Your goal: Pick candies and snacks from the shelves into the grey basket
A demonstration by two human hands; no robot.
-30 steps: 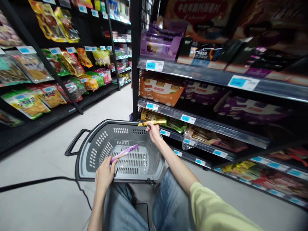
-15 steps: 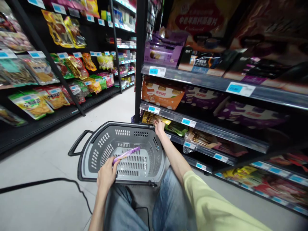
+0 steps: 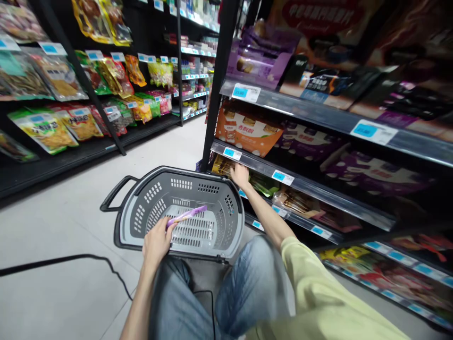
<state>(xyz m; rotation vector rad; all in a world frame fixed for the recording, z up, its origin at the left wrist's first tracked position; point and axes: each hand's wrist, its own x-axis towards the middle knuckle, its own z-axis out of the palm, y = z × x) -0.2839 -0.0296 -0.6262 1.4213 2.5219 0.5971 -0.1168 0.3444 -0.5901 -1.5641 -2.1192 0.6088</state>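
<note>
A grey plastic shopping basket (image 3: 141, 212) sits on the floor in front of my knees. My left hand (image 3: 156, 243) rests at the basket's near rim, pinching a thin purple packet (image 3: 187, 215) that points out over the basket's inside. My right hand (image 3: 240, 174) reaches into the lower shelf on the right, its fingers laid on the yellow packets (image 3: 221, 165) stacked there. The fingertips are tucked under the shelf edge, so whether they grip a packet is unclear.
A dark shelf unit (image 3: 304, 179) with blue price tags and snack boxes stands on the right. Another rack of hanging snack bags (image 3: 53, 127) lines the left. A black cable (image 3: 71, 259) runs over the grey floor. The aisle stretches ahead between the racks.
My right hand carried a yellow packet from above the basket's far rim into the lower shelf, where it now lies among the others. My left hand kept the purple packet still.
</note>
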